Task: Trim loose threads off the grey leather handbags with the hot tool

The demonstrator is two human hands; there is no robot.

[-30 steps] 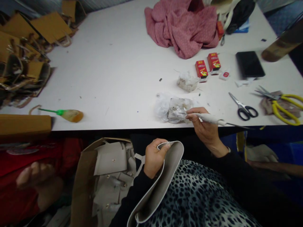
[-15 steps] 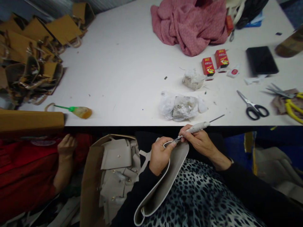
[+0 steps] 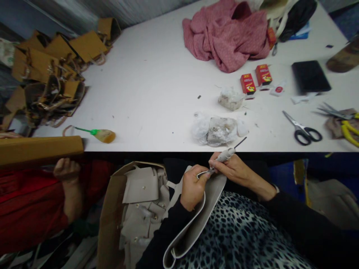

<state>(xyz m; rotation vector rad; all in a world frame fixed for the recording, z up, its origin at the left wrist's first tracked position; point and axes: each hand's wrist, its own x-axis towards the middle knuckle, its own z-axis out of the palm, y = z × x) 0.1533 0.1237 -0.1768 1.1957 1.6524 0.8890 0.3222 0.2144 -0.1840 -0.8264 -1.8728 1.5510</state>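
A light grey bag piece (image 3: 196,228) with pale edges lies over the lap, below the table edge. My left hand (image 3: 194,186) pinches its upper edge near a small strap end. In my right hand (image 3: 234,170) is a white-handled tool (image 3: 226,154) with a thin dark shaft sticking out at its upper end. The tool's lower tip meets the strap beside my left fingers; the exact contact is too small to tell. Just beyond the hands, a whitish block in crumpled plastic (image 3: 221,130) rests on the table.
Scissors (image 3: 302,129), yellow-handled snips (image 3: 349,130) and red boxes (image 3: 248,84) are on the table (image 3: 146,86). A green-tipped bottle (image 3: 104,135) lies left. A carton (image 3: 108,220) holds grey pieces (image 3: 141,186). Another person's hand (image 3: 67,170) is at far left.
The tool in my right hand has tilted more upright, its dark shaft swinging left. The view has shifted slightly. At far left, the other person's hand has moved left.
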